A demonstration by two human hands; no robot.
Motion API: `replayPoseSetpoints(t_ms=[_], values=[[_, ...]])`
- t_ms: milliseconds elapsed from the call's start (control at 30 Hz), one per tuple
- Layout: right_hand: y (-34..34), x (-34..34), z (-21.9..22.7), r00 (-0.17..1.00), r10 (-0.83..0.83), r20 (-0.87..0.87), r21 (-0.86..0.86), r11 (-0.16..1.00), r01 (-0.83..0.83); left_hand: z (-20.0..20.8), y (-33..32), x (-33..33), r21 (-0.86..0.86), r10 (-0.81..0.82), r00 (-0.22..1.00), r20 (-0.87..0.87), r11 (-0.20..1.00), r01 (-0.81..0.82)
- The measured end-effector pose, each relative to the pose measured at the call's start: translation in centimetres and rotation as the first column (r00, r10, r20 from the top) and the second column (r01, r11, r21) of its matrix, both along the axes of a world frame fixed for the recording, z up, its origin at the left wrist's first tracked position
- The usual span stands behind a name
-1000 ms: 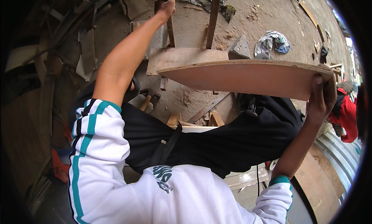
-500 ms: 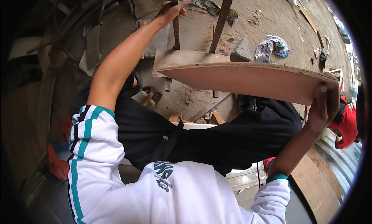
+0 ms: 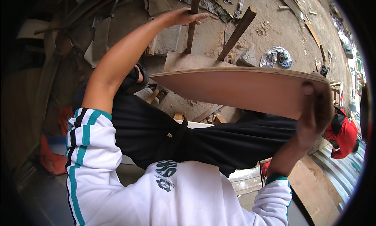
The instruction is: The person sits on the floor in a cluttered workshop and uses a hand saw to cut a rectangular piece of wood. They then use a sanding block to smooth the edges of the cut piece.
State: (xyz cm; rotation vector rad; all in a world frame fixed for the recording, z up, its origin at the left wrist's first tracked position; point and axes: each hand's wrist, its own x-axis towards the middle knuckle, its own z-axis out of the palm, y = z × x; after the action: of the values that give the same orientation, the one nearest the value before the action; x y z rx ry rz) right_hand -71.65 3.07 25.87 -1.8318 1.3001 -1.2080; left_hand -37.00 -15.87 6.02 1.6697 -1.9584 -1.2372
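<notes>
My right hand (image 3: 315, 110), a little blurred, grips the right end of a plywood board (image 3: 231, 87) with a pinkish-brown face, thumb on that face. The board is held above my lap, its pale layered edge facing away from me. My left arm reaches to the far side, where my left hand (image 3: 188, 17) closes around an upright wooden leg (image 3: 190, 38), one finger stretched out past it. A second wooden leg (image 3: 237, 33) leans to its right. Both legs meet a flat plywood piece (image 3: 180, 62), partly hidden behind the board.
A wooden-handled hammer (image 3: 154, 95) lies by my foot. Beyond the board are a grey block (image 3: 247, 57) and a crumpled plastic bag (image 3: 276, 57). Scrap wood (image 3: 102, 38) lies at left. A person in red (image 3: 344, 134) is at right, near corrugated sheeting (image 3: 333, 167).
The held board has shifted left and slightly nearer, with my right hand. The wooden legs have moved right and tilted rightward, my left hand staying on the left one.
</notes>
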Motion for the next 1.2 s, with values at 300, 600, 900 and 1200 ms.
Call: replayPoseSetpoints(t_ms=[300, 600, 900, 1200], values=[[7.5, 15.8, -16.1, 0.765, 0.418, -0.490, 0.089, 0.897, -0.433, -0.6, 1.5, 0.2, -0.099, -0.038, 0.999, 0.034, 0.994, 0.041], [7.1, 10.2, -14.4, 0.689, 0.480, -0.543, 0.122, 0.857, -0.501, -4.0, 4.6, -1.4, -0.198, 0.126, 0.934, -0.335, 0.959, -0.201], [7.3, 7.5, -15.5, 0.692, 0.481, -0.538, 0.123, 0.857, -0.500, -3.6, 11.9, -6.7, -0.785, 0.274, 0.929, -0.247, 0.506, -0.358], [8.1, 8.2, -16.6, 0.609, 0.578, -0.544, 0.277, 0.808, -0.520, -4.7, 14.4, -2.4, -0.722, 0.541, 0.802, -0.253, 0.447, -0.529]])
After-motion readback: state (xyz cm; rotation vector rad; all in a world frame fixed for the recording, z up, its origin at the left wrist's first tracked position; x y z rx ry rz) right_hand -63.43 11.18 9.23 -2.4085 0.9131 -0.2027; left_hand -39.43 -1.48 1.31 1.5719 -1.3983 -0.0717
